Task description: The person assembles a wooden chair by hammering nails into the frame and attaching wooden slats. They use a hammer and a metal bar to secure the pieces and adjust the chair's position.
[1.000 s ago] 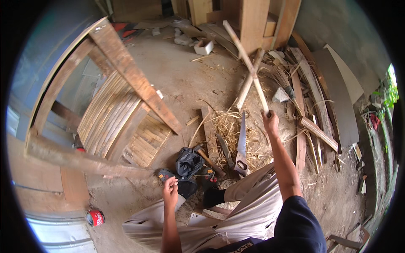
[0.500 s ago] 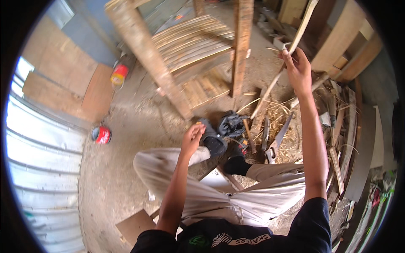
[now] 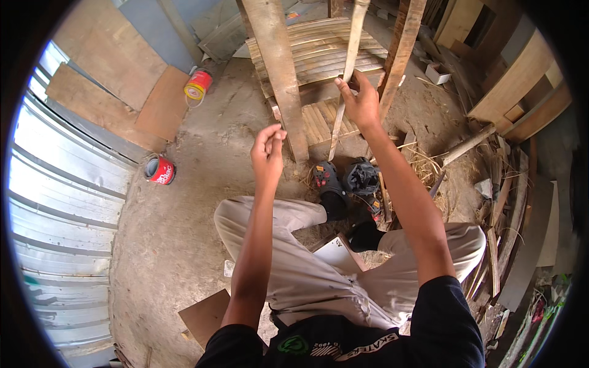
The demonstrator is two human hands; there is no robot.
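My right hand (image 3: pixel 363 104) is closed around a long, thin pale bamboo strip (image 3: pixel 352 46), held nearly upright in front of a wooden stand. The strip's lower end points down toward my feet. My left hand (image 3: pixel 268 156) is raised with its fingers curled in and the thumb against them; whatever may be between them is too small to make out. It is near the stand's left post (image 3: pixel 277 67), left of the strip. Behind the strip are the stand's slatted top (image 3: pixel 307 46) and right post (image 3: pixel 402 58).
A black bag (image 3: pixel 361 176) lies by my shoes, with a pile of straw-like shavings (image 3: pixel 423 165) to the right. Wood scraps (image 3: pixel 506 196) line the right side. Two red cans, one upper (image 3: pixel 198 83) and one lower (image 3: pixel 161 170), stand at left near corrugated metal sheeting (image 3: pixel 67 245).
My right hand has swung the strip from the upper right leftward, in front of the stand. My left hand has risen toward the left post. The view has also shifted.
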